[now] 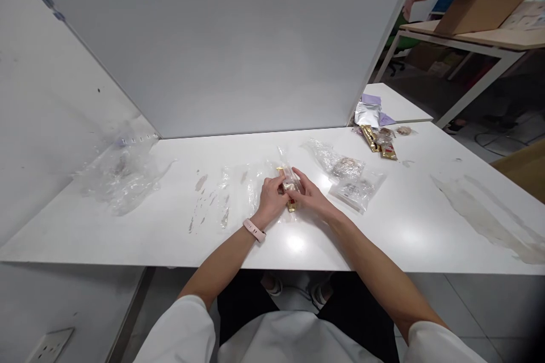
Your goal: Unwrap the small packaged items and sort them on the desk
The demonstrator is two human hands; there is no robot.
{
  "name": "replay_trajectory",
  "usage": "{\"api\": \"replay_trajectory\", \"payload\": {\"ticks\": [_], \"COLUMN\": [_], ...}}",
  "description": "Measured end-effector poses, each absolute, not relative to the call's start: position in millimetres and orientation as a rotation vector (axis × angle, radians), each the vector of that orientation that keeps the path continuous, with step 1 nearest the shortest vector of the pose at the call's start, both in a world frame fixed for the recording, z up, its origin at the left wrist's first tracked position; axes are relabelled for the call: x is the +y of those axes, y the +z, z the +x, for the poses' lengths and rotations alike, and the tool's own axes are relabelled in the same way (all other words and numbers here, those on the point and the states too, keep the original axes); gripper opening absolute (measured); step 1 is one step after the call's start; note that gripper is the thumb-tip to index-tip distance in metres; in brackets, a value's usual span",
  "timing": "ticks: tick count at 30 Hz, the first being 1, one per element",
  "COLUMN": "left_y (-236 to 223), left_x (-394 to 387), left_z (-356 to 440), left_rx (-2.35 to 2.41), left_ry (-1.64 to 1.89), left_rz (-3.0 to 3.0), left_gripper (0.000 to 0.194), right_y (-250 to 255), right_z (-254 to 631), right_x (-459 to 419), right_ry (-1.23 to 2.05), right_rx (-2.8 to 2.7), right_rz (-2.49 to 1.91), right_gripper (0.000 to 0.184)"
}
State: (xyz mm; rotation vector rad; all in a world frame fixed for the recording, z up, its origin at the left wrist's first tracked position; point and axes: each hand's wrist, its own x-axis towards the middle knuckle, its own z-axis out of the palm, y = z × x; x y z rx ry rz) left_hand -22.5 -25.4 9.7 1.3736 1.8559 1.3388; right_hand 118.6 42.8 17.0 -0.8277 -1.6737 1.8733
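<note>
Both my hands meet at the middle of the white table [383, 238]. My left hand [271, 197], with a pink band on its wrist, and my right hand [310, 195] pinch a small clear plastic bag [290, 179] from either side. Gold-wrapped packets show inside the bag and just below it. The fingers of both hands are closed on the bag. More clear plastic film [238, 187] lies flat on the table to the left of my hands.
Two clear bags of snacks [351, 178] lie right of my hands. Gold packets and a silver pouch [374, 130] sit at the far right by a large whiteboard [221, 51]. A crumpled plastic bag [119, 173] lies far left. Another table with cardboard boxes [489, 5] stands behind.
</note>
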Motion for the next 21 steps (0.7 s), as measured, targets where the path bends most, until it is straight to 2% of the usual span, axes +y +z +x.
{"api": "replay_trajectory", "payload": {"ticks": [3, 5, 11, 16, 21], "left_y": [11.5, 11.6, 3.5, -2.0, -0.7], "left_x": [-24.1, -23.3, -21.4, -20.3, -21.4], "left_z": [-24.2, -25.9, -33.5, -36.6, -32.9], "left_rx": [1.832, 1.804, 1.708, 1.578, 1.491], "left_ry": [1.373, 1.388, 1.507, 1.520, 1.528], "left_rz": [1.348, 1.359, 1.184, 1.011, 0.936], "left_gripper": [0.052, 0.054, 0.065, 0.083, 0.086], "right_y": [19.2, 20.9, 17.3, 12.1, 8.3], "right_z": [116.8, 115.5, 117.0, 117.4, 116.3], "right_x": [42.7, 43.4, 48.1, 46.9, 45.4], "right_ry": [1.959, 2.004, 2.074, 2.107, 2.088], "right_rx": [-1.487, -1.354, -1.211, -1.203, -1.314], "right_rz": [-0.891, -0.947, -0.998, -0.895, -0.787], "right_gripper": [0.066, 0.061, 0.072, 0.072, 0.071]}}
